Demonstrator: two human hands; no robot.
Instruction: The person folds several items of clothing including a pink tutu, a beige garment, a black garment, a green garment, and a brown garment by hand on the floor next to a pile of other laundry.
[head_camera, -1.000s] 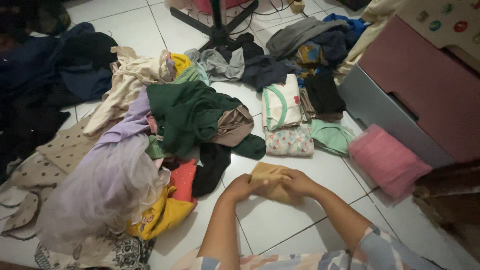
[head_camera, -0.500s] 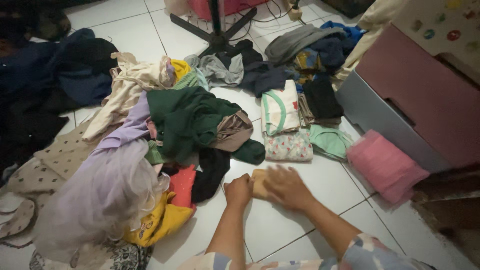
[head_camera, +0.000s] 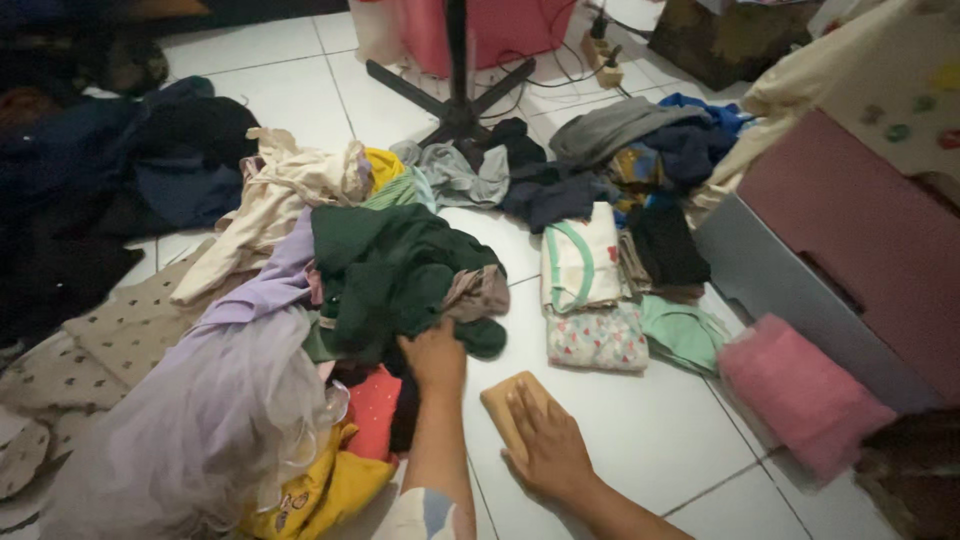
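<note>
Tan folded cloth (head_camera: 508, 408) lies small and flat under our open right hand (head_camera: 548, 450); our left hand (head_camera: 436, 356) grips the green garment (head_camera: 385, 275).

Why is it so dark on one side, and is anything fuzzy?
Head view: light falls on the white tiled floor, while the dark clothes heap at far left sinks into shadow. The right hand on the folded tan cloth looks sharp; the left hand too.
</note>
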